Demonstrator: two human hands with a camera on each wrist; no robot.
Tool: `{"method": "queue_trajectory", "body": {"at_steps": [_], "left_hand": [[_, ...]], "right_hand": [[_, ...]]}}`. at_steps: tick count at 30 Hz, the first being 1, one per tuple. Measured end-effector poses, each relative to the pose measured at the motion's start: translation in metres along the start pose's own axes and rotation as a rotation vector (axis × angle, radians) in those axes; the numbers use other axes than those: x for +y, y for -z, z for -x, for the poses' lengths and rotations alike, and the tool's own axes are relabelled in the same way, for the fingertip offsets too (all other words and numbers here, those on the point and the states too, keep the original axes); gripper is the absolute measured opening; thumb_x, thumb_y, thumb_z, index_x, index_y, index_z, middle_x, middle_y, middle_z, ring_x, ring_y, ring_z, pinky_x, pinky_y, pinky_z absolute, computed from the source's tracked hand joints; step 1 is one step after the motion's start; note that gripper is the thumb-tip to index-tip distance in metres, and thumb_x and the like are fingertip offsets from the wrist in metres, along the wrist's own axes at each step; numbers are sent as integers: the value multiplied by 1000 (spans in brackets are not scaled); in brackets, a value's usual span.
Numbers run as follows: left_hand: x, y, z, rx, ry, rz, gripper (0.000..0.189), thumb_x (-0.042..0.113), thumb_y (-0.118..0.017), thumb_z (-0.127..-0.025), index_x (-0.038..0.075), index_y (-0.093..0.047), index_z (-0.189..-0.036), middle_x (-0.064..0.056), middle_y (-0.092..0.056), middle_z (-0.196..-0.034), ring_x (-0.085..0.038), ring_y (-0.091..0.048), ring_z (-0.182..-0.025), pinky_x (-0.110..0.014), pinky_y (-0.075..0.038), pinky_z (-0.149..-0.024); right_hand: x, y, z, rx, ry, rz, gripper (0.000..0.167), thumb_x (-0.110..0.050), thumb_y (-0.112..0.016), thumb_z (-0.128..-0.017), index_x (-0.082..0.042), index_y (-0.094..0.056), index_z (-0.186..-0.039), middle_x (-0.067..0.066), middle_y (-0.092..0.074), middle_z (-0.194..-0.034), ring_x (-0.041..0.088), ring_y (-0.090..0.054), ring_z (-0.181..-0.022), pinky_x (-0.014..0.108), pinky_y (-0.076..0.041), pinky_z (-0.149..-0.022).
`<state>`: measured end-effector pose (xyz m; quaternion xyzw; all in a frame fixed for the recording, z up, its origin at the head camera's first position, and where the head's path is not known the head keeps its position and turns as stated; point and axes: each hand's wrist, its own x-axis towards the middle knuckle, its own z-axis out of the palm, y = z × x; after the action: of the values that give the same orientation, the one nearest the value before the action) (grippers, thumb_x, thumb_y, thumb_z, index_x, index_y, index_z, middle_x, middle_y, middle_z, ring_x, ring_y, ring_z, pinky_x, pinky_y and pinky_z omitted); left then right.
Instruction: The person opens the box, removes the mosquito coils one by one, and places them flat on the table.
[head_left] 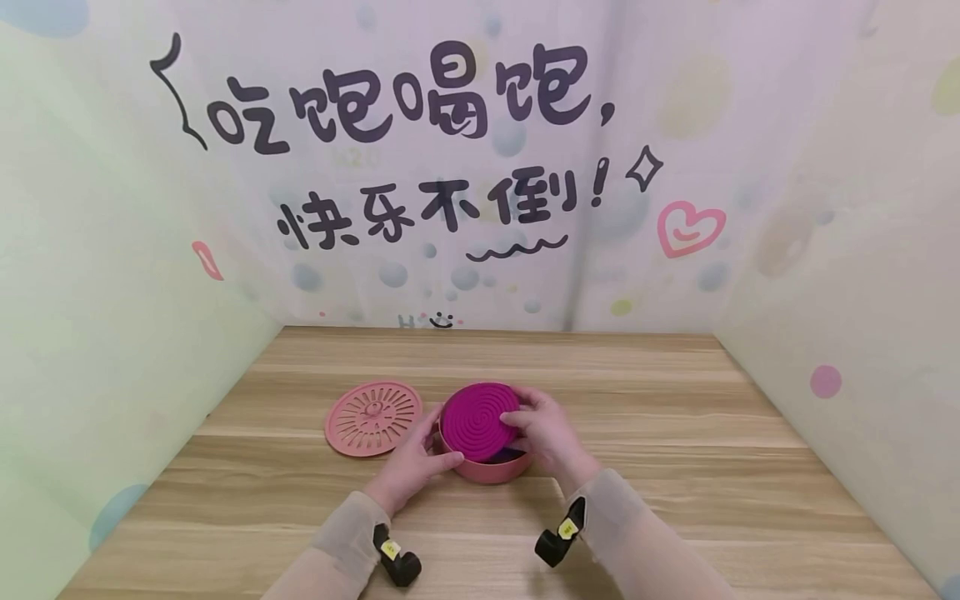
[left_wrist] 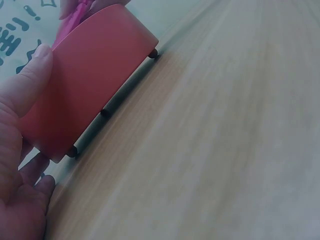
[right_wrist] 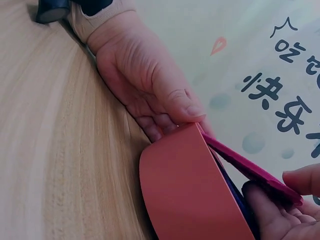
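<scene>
Magenta disc (head_left: pixel 480 417), ridged in a spiral: tilted over the mouth of the round pink container (head_left: pixel 491 473), left side low at the rim, right side raised. Dark interior visible through the gap below it.

My right hand (head_left: pixel 553 437): pinching the disc's raised edge, thumb on the upper face, fingers underneath. My left hand (head_left: pixel 411 468): clamped on the container's left side, thumb at the rim, other fingers around the outer wall.

Container upright on small dark feet (left_wrist: pixel 153 53), standing on the wood-grain table (head_left: pixel 675 433). Slotted pink lid (head_left: pixel 365 429) with centre knob: flat on the table, left of the container, just beside my left hand.

At my wrists: pale sleeves (head_left: pixel 626 517), black mounts (head_left: pixel 555 543) with yellow labels. Beyond the table: pale back wall (head_left: pixel 525 292), dark Chinese lettering (head_left: pixel 450 92), pink heart outline (head_left: pixel 691 229) at right.
</scene>
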<state>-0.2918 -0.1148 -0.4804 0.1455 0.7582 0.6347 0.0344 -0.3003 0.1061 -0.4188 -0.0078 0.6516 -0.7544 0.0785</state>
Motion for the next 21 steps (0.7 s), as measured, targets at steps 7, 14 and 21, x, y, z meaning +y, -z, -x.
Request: {"method": "queue_trajectory", "body": {"at_steps": [7, 14, 21], "left_hand": [[6, -1, 2, 5, 14, -13, 85, 10, -76, -82, 5, -26, -151, -17, -30, -152, -39, -28, -139, -51, -26, -113], [23, -3, 9, 1, 3, -3, 85, 10, -76, -83, 1, -26, -150, -20, -27, -153, -40, -28, -139, -52, -25, -113], [3, 1, 1, -9, 7, 0, 88, 15, -78, -81, 9, -27, -152, -13, -25, -156, -35, -27, -141, -50, -25, -114]], "right_hand": [[1, -1, 0, -1, -2, -33, 59, 11, -54, -87, 2, -37, -143, 25, -54, -125, 19, -63, -80, 31, -56, -58], [1, 3, -1, 14, 19, -111, 60, 12, -53, -86, 3, -36, -143, 26, -51, -131, 17, -63, -82, 28, -55, -58], [-8, 12, -1, 39, 7, -181, 61, 8, -52, -89, 0, -32, -146, 22, -48, -134, 12, -63, -81, 24, -55, -60]]}}
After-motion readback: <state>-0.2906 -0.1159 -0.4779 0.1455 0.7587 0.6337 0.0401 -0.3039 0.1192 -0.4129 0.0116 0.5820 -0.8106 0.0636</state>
